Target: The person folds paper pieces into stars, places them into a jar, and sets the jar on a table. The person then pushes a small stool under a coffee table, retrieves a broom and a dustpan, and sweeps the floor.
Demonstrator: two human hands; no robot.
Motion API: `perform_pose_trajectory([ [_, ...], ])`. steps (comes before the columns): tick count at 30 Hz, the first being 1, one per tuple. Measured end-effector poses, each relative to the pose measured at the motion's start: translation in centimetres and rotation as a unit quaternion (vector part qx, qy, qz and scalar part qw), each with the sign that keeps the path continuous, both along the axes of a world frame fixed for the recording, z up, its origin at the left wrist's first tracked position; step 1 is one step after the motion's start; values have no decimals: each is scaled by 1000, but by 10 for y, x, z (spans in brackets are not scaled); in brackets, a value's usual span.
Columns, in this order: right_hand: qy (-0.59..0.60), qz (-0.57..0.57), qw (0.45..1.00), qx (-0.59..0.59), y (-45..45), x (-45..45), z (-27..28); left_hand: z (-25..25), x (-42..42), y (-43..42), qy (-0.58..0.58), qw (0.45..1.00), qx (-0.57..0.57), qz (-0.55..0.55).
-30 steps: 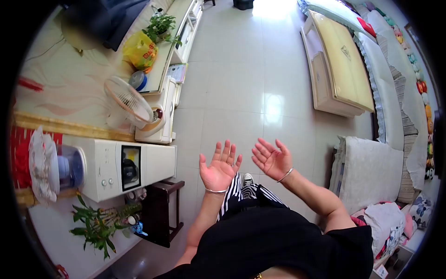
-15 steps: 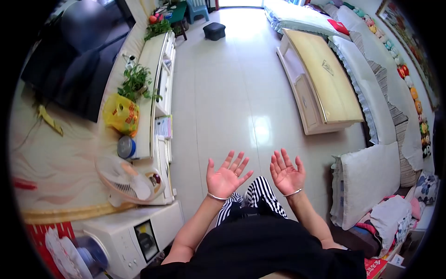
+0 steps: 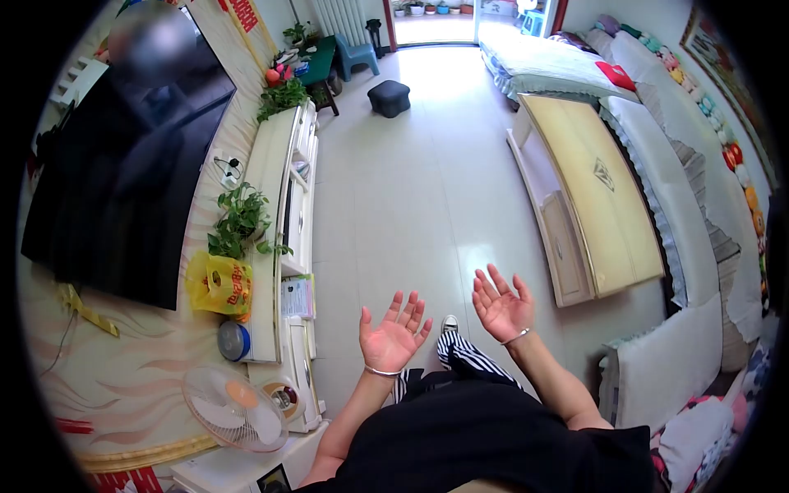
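Note:
My left hand (image 3: 389, 337) is held out palm up in front of my body, its fingers spread, with a bracelet at the wrist and a ring on one finger. Level with it on the other side is my right hand (image 3: 503, 307), also palm up with fingers apart and a bracelet on the wrist. Neither palm has anything in it, and the two hands do not touch. Below them show my striped trousers (image 3: 468, 360) and one shoe (image 3: 449, 324) on the tiled floor (image 3: 394, 205).
On the left, a long white cabinet (image 3: 275, 164) carries a plant (image 3: 240, 218), a yellow bag (image 3: 220, 285) and a fan (image 3: 234, 409) near its end. A coffee table (image 3: 592, 181) stands right, beside a cushioned sofa (image 3: 657, 205). Farther off is a black stool (image 3: 389, 99).
The view has tilted up and moved forward, so the doorway shows more. My left hand sits slightly lower in view; both hands stay open. One shoe now shows below.

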State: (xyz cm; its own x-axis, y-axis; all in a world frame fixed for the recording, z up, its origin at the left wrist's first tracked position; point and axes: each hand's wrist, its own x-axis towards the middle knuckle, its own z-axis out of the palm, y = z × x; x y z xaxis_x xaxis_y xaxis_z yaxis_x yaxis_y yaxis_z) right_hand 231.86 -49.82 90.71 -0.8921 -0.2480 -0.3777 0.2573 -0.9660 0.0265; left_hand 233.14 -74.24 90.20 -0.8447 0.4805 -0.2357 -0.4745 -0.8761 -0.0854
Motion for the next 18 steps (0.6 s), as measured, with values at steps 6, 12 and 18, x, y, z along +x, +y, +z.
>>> perform_pose_trajectory([
  [6, 15, 91, 995, -27, -23, -148, 12, -10, -104, 2, 15, 995, 20, 97],
  [12, 40, 118, 987, -100, -43, -279, -14, -40, -235, -8, 13, 991, 48, 128],
  [18, 17, 42, 998, -46, -58, -412, -13, -28, -416, -20, 18, 997, 34, 72],
])
